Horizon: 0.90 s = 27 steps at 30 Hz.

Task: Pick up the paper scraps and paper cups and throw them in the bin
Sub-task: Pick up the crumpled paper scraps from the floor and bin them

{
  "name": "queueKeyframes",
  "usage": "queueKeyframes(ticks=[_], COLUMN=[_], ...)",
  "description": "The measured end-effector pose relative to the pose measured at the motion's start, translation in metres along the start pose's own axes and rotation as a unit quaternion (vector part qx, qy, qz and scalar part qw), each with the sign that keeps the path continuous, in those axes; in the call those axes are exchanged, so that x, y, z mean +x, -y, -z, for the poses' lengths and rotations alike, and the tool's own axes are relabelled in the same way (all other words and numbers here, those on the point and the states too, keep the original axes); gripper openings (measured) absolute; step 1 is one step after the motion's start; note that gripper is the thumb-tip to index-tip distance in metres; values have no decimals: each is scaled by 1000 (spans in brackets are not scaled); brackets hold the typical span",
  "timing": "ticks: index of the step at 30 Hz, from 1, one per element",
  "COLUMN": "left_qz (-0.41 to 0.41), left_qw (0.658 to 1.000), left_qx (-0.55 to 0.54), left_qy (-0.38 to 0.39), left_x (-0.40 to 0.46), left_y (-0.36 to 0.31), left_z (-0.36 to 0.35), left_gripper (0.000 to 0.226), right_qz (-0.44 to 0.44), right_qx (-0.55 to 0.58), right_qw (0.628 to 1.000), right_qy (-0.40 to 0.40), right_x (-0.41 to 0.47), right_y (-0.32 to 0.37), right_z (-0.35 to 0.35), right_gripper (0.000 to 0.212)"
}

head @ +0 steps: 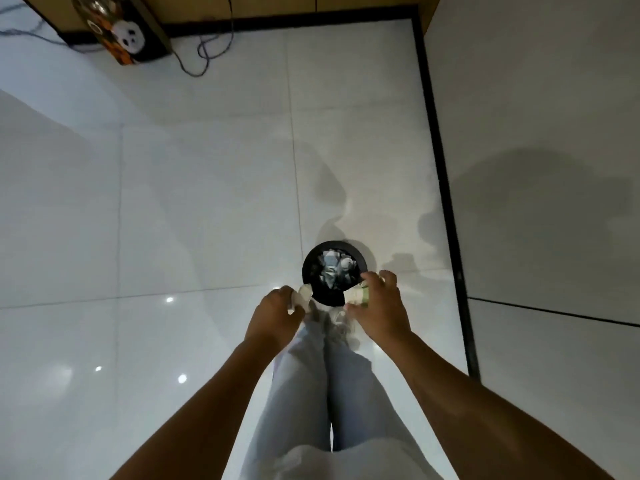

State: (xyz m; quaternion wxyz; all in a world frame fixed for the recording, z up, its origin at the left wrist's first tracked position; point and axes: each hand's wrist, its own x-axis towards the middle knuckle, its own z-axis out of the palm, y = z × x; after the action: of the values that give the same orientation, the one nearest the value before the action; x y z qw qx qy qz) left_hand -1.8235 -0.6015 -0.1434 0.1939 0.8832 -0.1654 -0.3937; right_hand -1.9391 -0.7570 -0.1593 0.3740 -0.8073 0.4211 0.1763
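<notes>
I am at the drop step, my left hand (275,311) pinching a paper scrap (300,297) just left of the bin (313,263) and my right hand (377,306) gripping a paper cup (358,295) at its right rim, so next I judge both must move over the opening and let go.

Two hands are seen, each with something white held in it. One crumpled paper scrap (300,296) is gripped in the left hand (275,315), and one paper cup (360,293) with a greenish band is gripped in the right hand (379,308). One black round bin (308,268) is found just beyond both hands, between them; several pale scraps are seen inside it, but an exact count cannot be made. One box with a panda picture (133,36) is placed far beyond the left hand, and one grey cable (204,51) is trailed beside that box.
</notes>
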Motion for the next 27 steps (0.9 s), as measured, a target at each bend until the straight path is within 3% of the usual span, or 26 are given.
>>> queueKeyframes(ticks=[7, 12, 19, 22, 27], left_qz=[24, 26, 12, 40, 45], left_qw=[1000, 998, 997, 992, 980], left_qx=[5, 47, 67, 70, 152], left_qy=[2, 20, 43, 95, 119], left_x=[92, 135, 165, 184, 187], left_y=[49, 70, 37, 24, 17], left_z=[-57, -92, -122, -137, -138], left_gripper=[11, 26, 34, 42, 54], right_qz=[-2, -49, -75, -64, -56], right_qx=[29, -34, 8, -8, -12], right_qw=[1000, 994, 995, 996, 997], right_qy=[0, 87, 66, 65, 58], right_x=[112, 166, 150, 141, 135], right_y=[-31, -60, -88, -95, -87], right_z=[-81, -120, -114, -106, -95], right_gripper=[76, 93, 78, 75, 70])
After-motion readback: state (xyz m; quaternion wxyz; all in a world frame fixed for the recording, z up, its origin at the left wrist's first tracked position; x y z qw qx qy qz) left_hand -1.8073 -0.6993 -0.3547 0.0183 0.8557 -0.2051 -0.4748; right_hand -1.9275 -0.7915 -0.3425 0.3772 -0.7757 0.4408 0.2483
